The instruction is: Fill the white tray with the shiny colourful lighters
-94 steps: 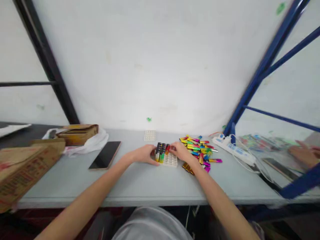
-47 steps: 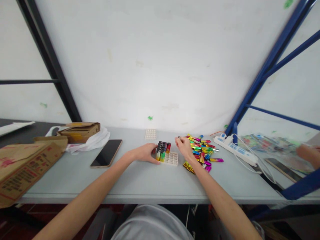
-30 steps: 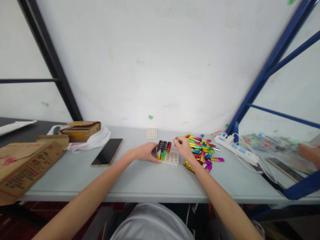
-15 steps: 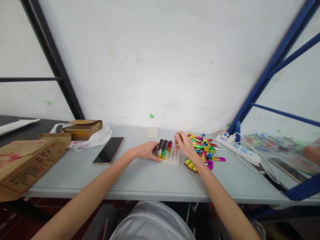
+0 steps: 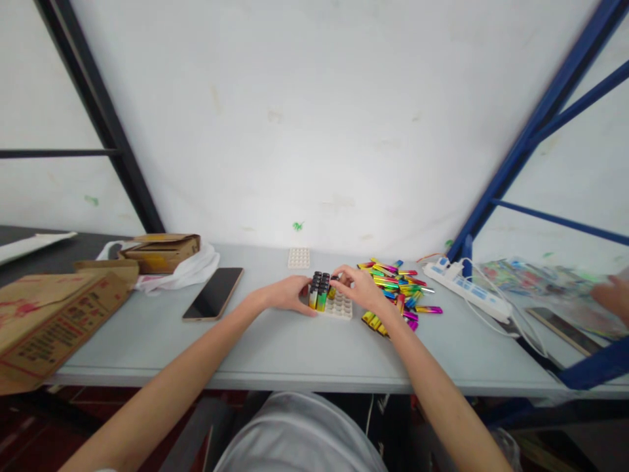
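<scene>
Shiny coloured lighters with black tops [image 5: 321, 299] stand upright in the left rows of a small white tray [image 5: 344, 308] with a grid of holes. My left hand [image 5: 289, 294] curls around the tray's left end, thumb at the front, fingers partly hidden behind the lighters. My right hand [image 5: 357, 286] pinches a yellow lighter [image 5: 332, 292] by its dark top, upright at the tray beside the filled rows. I cannot tell whether it is fully seated in its hole. Just right of my right hand lies a loose pile of metallic lighters [image 5: 400, 295].
Against the wall lies another white grid tray [image 5: 299, 257]. To the left are a phone [image 5: 214, 295], a white plastic bag [image 5: 199, 267] and cardboard boxes [image 5: 63, 314]. On the right sit a power strip [image 5: 466, 292], a second phone [image 5: 564, 330] and another person's hand [image 5: 612, 298].
My right hand has moved left from beside the pile to the tray, where a yellow lighter now shows under its fingers. My left hand has stayed at the tray.
</scene>
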Demonstrator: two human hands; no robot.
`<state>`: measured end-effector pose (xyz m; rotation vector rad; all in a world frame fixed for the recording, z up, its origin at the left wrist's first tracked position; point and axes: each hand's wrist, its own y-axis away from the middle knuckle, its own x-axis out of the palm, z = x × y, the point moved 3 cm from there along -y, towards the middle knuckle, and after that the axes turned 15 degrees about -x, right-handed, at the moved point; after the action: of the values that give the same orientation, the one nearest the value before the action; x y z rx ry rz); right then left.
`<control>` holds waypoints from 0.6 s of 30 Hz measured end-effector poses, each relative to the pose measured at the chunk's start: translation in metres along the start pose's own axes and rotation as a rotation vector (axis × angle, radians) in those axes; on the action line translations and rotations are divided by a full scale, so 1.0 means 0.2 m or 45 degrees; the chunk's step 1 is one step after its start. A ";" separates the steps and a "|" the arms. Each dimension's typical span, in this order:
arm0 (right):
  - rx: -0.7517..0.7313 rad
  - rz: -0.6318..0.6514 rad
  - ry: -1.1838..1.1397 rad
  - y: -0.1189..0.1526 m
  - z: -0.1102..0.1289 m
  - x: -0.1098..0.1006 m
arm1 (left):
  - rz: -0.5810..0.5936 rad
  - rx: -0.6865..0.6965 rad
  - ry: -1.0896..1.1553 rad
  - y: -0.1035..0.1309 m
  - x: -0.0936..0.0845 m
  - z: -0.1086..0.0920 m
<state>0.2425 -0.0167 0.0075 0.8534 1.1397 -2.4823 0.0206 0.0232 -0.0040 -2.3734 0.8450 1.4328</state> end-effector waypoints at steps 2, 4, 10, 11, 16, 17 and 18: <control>0.001 0.013 -0.008 0.00 0.00 0.00 | 0.006 -0.003 -0.003 0.00 0.00 0.00; -0.001 0.017 -0.010 0.00 0.00 -0.01 | 0.002 -0.006 -0.011 0.00 0.00 0.00; -0.015 0.013 0.004 -0.01 0.02 -0.03 | 0.001 0.005 -0.005 0.00 0.00 0.00; -0.015 0.009 0.010 -0.01 0.02 -0.03 | 0.001 0.006 0.004 0.00 0.00 0.00; -0.030 -0.007 0.025 -0.01 0.01 -0.03 | -0.014 0.000 0.012 0.00 0.00 0.00; -0.036 0.001 0.025 -0.01 0.01 -0.03 | -0.018 0.000 0.008 0.00 0.00 0.00; -0.042 0.016 0.026 -0.01 0.01 -0.02 | -0.021 -0.001 0.003 0.00 0.00 0.00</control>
<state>0.2444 -0.0171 0.0114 0.8758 1.1755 -2.4432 0.0200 0.0230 -0.0040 -2.3774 0.8237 1.4243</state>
